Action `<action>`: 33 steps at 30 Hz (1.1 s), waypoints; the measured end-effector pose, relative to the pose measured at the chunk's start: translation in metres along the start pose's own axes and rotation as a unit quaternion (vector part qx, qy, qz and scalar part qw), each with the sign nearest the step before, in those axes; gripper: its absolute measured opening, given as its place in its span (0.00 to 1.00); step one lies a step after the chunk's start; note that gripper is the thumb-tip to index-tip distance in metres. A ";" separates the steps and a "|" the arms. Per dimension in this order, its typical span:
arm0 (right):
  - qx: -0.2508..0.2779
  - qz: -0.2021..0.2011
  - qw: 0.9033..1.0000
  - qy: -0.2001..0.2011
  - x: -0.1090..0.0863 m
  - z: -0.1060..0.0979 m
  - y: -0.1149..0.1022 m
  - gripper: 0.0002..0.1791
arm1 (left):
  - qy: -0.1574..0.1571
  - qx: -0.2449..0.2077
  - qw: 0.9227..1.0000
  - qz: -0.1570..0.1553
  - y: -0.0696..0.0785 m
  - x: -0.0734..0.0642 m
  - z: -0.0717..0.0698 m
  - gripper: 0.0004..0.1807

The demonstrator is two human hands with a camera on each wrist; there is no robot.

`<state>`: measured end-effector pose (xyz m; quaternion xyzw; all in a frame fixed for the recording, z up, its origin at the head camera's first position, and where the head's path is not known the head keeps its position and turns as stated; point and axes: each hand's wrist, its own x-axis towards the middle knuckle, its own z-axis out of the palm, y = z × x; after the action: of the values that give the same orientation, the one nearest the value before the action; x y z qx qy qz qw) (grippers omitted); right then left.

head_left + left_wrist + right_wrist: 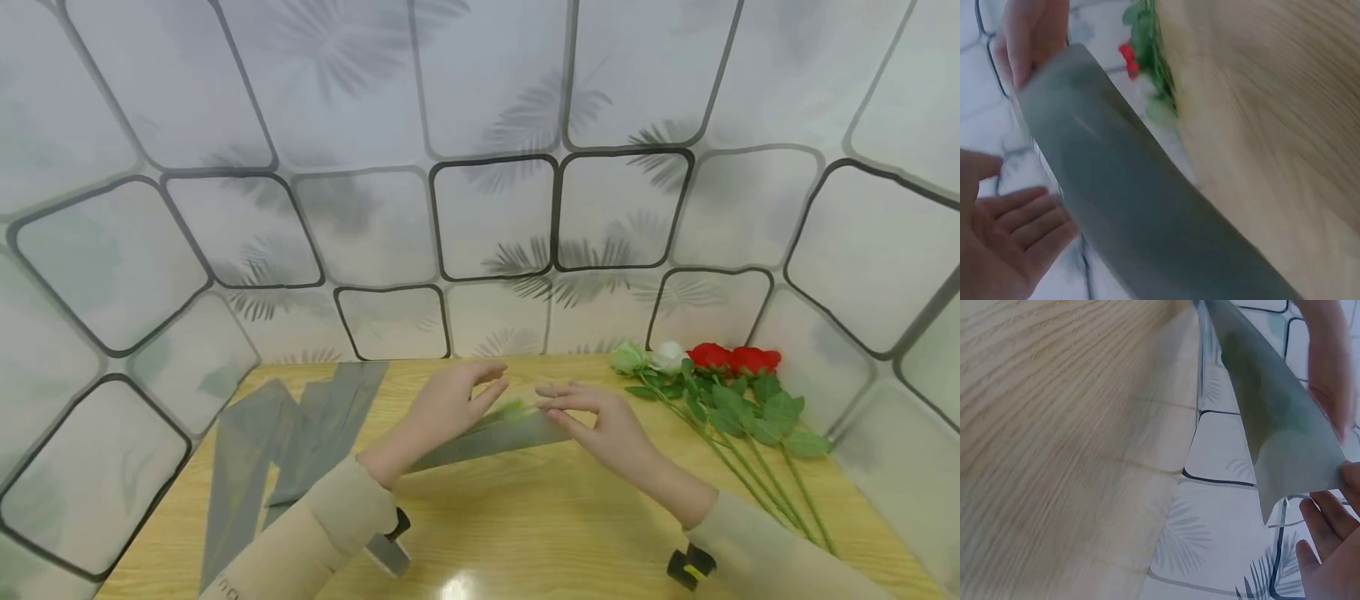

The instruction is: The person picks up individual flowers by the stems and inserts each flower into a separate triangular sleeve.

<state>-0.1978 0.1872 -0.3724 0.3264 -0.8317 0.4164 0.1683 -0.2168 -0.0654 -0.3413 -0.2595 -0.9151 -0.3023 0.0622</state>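
Note:
A grey translucent flower sleeve [487, 443] is raised above the table, slanting between the two hands, and something green shows in it. My right hand [603, 421] pinches the rim of its wider end between thumb and fingers, as the right wrist view shows of that sleeve [1297, 440]. Beside the sleeve's long edge, my left hand [450, 404] has its fingers loosely extended. In the left wrist view the left hand [1019, 244] has its palm turned up, fingertips close to the edge; whether they touch it I cannot tell.
Several artificial roses lie at the right: a pale green rose [628, 358], a white rose [667, 357] and red roses [708, 357], their stems [765, 483] pointing toward me. More grey sleeves [251, 442] lie on the left of the wooden table [525, 533]. A patterned curtain [495, 217] surrounds the table.

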 end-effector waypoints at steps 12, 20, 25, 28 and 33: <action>0.028 0.056 0.998 0.015 0.012 -0.010 0.008 0.10 | -0.290 -0.133 0.944 -0.086 -0.081 -0.008 -0.016 0.30; 0.031 0.126 0.990 0.063 0.021 -0.013 0.019 0.11 | -0.290 -0.213 0.931 -0.069 -0.074 -0.003 -0.021 0.19; 0.046 0.213 0.972 0.086 0.021 -0.009 0.026 0.19 | -0.215 -0.221 0.946 -0.106 -0.071 0.000 -0.013 0.14; 0.063 0.252 0.961 0.092 0.019 -0.002 0.029 0.22 | -0.155 -0.206 0.955 -0.146 -0.068 0.001 -0.007 0.14; 0.088 0.280 0.954 0.067 0.014 0.021 0.029 0.21 | -0.075 -0.201 0.956 -0.203 -0.060 0.003 -0.002 0.15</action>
<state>-0.2281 0.1775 -0.3943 0.0651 -0.8367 0.5392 0.0711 -0.2502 -0.1061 -0.3701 -0.0977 -0.8709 -0.4660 -0.1221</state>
